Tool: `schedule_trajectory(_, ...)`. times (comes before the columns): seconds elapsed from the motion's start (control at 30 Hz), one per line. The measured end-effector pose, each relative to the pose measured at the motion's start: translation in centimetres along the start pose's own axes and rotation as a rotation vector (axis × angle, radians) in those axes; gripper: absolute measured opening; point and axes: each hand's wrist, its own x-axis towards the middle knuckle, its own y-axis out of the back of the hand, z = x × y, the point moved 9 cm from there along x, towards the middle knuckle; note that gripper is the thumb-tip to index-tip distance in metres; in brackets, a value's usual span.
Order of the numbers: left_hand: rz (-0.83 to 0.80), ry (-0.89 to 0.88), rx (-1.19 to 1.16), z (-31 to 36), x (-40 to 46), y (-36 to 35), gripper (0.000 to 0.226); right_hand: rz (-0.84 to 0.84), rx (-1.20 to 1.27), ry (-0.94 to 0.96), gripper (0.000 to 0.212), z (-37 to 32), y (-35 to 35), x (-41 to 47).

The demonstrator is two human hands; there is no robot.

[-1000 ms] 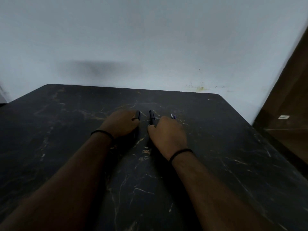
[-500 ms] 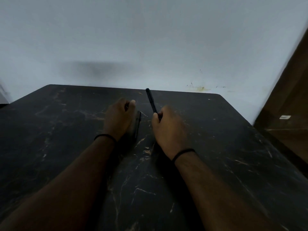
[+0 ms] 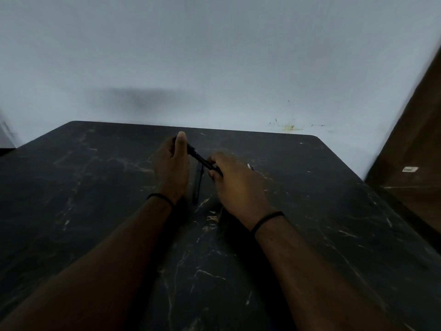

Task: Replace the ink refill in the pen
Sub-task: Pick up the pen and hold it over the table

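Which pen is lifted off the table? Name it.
The pen held between both hands: the left hand grips its far end, the right hand its near end. The other pen lies flat on the table between the wrists.

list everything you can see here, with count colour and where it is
pen: 1, black, held in the air between both hands, above the table
second pen: 1, black, lying on the table below the hands, between the wrists
small pale-tipped item: 1, only its tip shows past the right hand, too small to identify
table: 1, black with pale marble veins, fills the lower view
wall: 1, pale grey-blue, behind the table, with a yellowish stain low on the right
wooden panel: 1, brown, at the right edge
wristbands: 2, black, one on each wrist
left hand: 1, grips the pen's far end
right hand: 1, grips the pen's near end
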Motion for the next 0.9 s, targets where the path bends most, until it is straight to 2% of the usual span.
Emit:
schedule_trajectory(0.13,-0.057,-0.017,-0.013,0.0,-0.3,-0.8,0.033,-0.030,0.066,-0.029,0.015,-0.2,-0.2,-0.2)
schedule_trajectory(0.27,-0.147,-0.023,0.000,-0.5,-1.0,-2.4,0.038,-0.028,0.148,-0.062,0.016,-0.2,-0.4,-0.3)
schedule_trajectory(0.4,-0.171,-0.035,-0.015,0.2,-1.3,-2.5,0.041,-0.023,0.200,-0.120,0.015,0.3,-0.4,-0.1)
schedule_trajectory(0.57,-0.140,-0.063,0.042,1.3,-1.7,-2.3,0.052,-0.006,0.080,-0.122,0.024,0.2,-0.4,0.1)
schedule_trajectory(0.63,-0.136,-0.094,0.085,1.5,-1.7,-2.3,0.051,-0.006,0.056,-0.135,0.027,0.5,-0.5,0.0)
schedule_trajectory(0.77,-0.181,-0.007,0.050,0.1,-1.2,-2.4,0.048,-0.013,0.066,-0.189,0.040,1.2,-0.7,0.1)
schedule_trajectory(0.9,-0.205,-0.025,0.058,0.1,-1.1,-2.6,0.048,0.012,0.040,-0.233,0.046,1.3,-0.5,0.2)
